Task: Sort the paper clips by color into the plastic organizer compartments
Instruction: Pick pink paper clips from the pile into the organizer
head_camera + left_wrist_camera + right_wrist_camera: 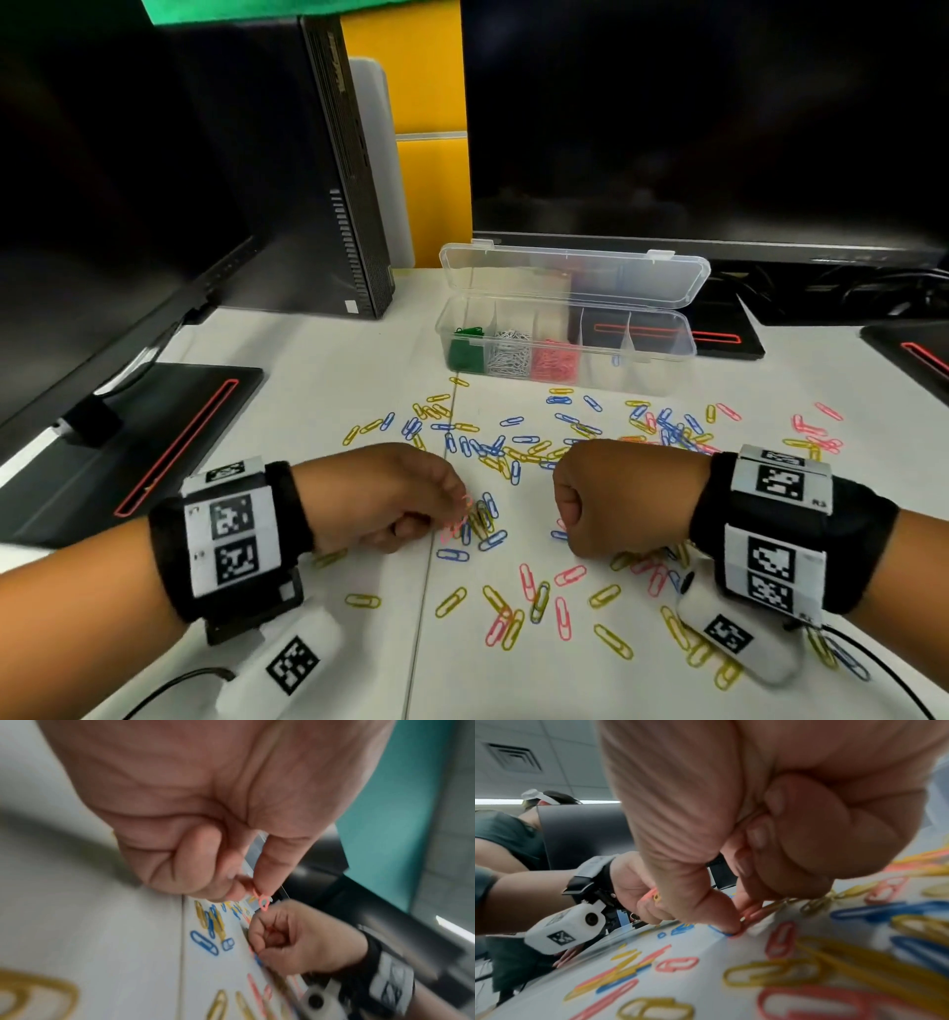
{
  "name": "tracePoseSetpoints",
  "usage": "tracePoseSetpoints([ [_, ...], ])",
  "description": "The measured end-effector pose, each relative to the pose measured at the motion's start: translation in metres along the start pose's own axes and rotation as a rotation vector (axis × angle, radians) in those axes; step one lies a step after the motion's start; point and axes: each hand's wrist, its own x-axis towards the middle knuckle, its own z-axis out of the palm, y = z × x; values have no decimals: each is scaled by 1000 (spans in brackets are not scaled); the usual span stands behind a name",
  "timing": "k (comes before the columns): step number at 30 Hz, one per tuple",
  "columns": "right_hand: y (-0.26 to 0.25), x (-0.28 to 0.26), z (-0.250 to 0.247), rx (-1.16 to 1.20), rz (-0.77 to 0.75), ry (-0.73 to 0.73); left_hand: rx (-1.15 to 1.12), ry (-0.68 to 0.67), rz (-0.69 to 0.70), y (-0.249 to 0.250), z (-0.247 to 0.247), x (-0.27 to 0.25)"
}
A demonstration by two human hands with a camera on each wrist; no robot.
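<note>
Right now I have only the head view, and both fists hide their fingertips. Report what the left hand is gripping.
Observer: The left hand pinches one pink wire paper clip between thumb and forefinger, and the clip's loop sticks out below the fingertips.
Operator: Now report the right hand.
Observer: The right hand has its thumb tip down on the white table and pinches a second pink clip against the forefinger.
Operator: Say whether it holds more.
Observer: In the left wrist view, thin pink wire shows inside its curled fingers. I cannot tell how many clips that is.
</note>
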Motion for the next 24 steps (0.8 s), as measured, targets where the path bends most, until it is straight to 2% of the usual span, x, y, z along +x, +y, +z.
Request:
tracePoseSetpoints([
  [2, 2, 0, 1, -19, -16, -33, -214, -23, -26, -2, -6, 0],
  [4, 4, -1, -3, -12, -25, -36, -284, -56, -12, -3, -10, -1],
  [9, 23, -9, -35, 394, -17, -3, -400, -66, 19, 7, -18, 7],
  [11, 35, -6, -47, 637, 26, 58, -439, -23, 54, 26, -22, 18],
  [16, 54, 33, -86, 1093, 203, 332, -469, 184, 168, 93, -30, 64],
  [19, 54, 60, -103, 1150, 297, 475, -337, 350, 224, 121, -24, 92],
  [24, 58, 84, -112, 1104, 368, 467, -280, 397, 234, 133, -22, 121],
])
